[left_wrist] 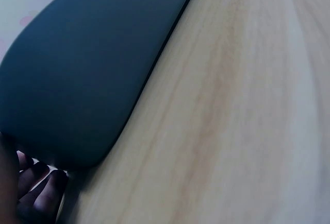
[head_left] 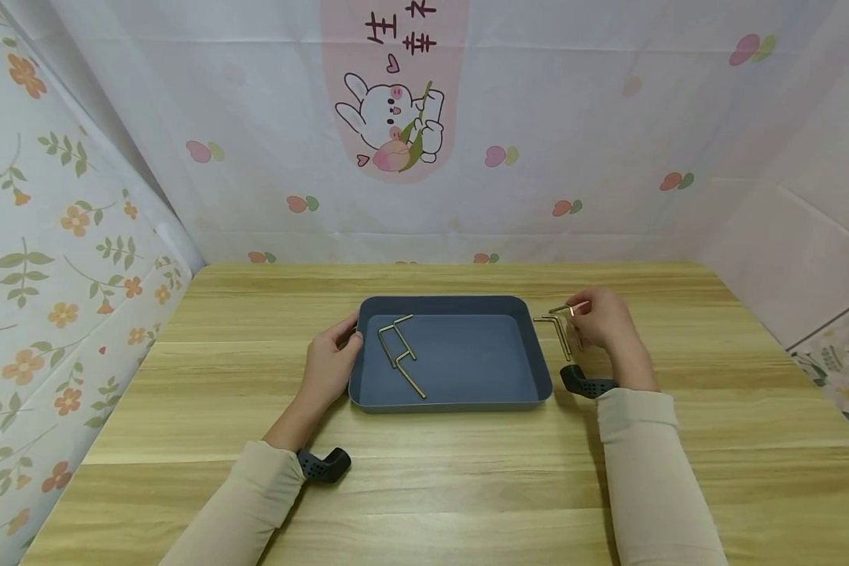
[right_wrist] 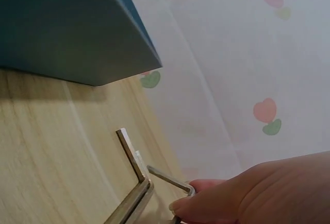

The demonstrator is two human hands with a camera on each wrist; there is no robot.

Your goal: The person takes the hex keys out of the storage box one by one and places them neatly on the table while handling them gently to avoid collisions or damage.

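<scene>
A grey-blue rectangular tray [head_left: 460,362] lies on the table, and my left hand [head_left: 328,362] grips its left wall, thumb at the rim. Several brass-coloured L-shaped hex keys [head_left: 412,377] lie in the left part of the tray. Beyond the right wall, my right hand [head_left: 604,321] pinches another hex key [right_wrist: 167,178] between thumb and fingers. Two hex keys [right_wrist: 129,154] lie side by side on the table just below it, close to the tray. The left wrist view shows the tray's outer wall [left_wrist: 93,69] and, partly hidden, curled fingers [left_wrist: 49,193].
The wooden table [head_left: 453,487] extends around the tray. A white printed curtain [head_left: 255,94] hangs behind its far edge, with a flowered cloth [head_left: 64,236] at the left. Dark wrist cameras [head_left: 325,465] are strapped to both wrists.
</scene>
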